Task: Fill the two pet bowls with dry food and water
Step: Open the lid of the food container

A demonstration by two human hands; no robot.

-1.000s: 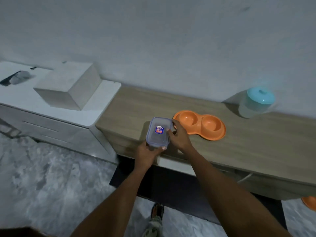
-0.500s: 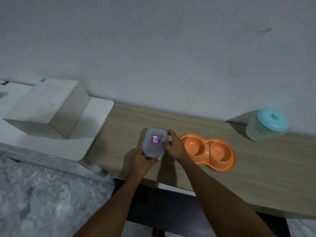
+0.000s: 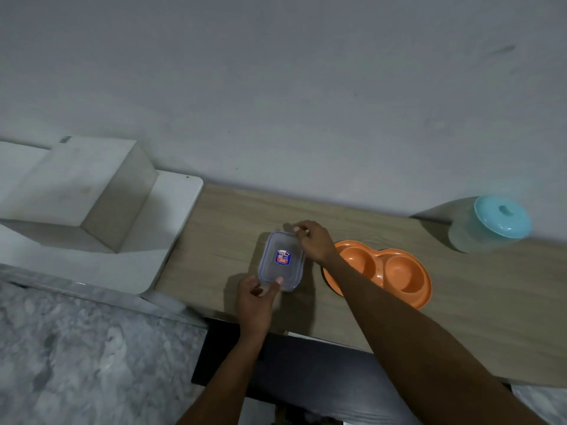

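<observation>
A small clear plastic container [image 3: 280, 260] with a lid and a red-and-blue sticker rests on the wooden counter [image 3: 233, 228]. My left hand [image 3: 256, 297] grips its near end. My right hand [image 3: 313, 240] holds its far right corner, fingers curled over the lid's edge. An orange double pet bowl [image 3: 395, 274] lies just right of the container, both wells empty; my right forearm crosses its left part. A translucent jug with a turquoise lid [image 3: 491, 223] stands against the wall at the far right.
A white cabinet top [image 3: 147, 253] with a white box [image 3: 82, 191] on it adjoins the counter on the left. Marbled floor [image 3: 92, 357] lies below. A dark opening sits under the counter's front edge.
The container has gone from being held above the counter's edge to resting on the counter. My right hand slid from its right side to the far corner. The view tilted upward.
</observation>
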